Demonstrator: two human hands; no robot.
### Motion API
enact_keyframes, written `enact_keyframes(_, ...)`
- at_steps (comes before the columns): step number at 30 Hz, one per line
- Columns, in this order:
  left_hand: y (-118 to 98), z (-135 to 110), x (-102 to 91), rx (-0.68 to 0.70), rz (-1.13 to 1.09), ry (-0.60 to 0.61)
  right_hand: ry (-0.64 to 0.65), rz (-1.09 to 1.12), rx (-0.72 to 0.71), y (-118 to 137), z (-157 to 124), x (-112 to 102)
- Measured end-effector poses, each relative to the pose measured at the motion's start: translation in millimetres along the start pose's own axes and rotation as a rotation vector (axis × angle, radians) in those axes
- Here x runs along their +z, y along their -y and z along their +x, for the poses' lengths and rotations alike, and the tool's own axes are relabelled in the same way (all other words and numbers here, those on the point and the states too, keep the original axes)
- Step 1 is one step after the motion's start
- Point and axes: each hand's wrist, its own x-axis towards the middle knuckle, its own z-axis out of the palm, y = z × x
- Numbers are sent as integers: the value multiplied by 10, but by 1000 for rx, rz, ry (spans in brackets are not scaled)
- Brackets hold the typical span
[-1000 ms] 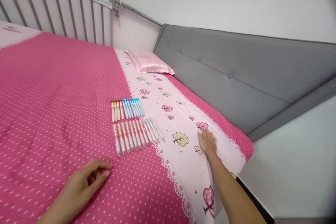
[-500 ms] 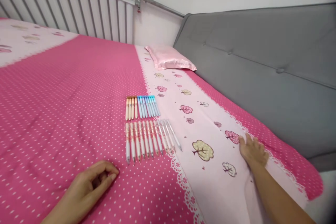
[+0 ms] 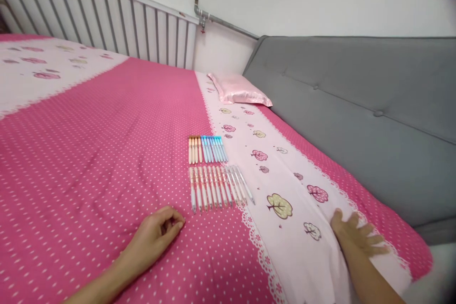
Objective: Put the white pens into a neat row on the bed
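My left hand rests on the pink dotted bedspread, fingers curled in and thumb against the index finger, with nothing showing in it. Just beyond it lies a row of white and clear pens with reddish prints, tips toward me. Above that row sit several cream pens with brown tops beside light blue pens with blue tops. Off to the right, my right hand lies flat with spread fingers on the pale tree-print band of the cover, away from the pens.
A pink satin pillow lies at the far end by the grey padded headboard. Behind the bed are a white slatted radiator and a grey pipe with a red valve. The bed's edge curves down at the right.
The view has shifted, so the bed and pens appear farther right and slightly lower or smaller. My right hand has spread its fingers wider and slid nearer me. The pens keep their rows.
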Motion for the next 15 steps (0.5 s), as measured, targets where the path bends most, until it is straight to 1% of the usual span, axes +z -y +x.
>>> enact_keyframes(4,-63,-12,-7,8,33,-22,-35,39,-53,-151,-189,-42)
enact_keyframes(6,-79,-19,-9,15,51,-38,-33,44,-64,-211,-307,-84)
enact_keyframes(15,-69,-47,17,55,79,-93,32,49,1,-363,-813,-308)
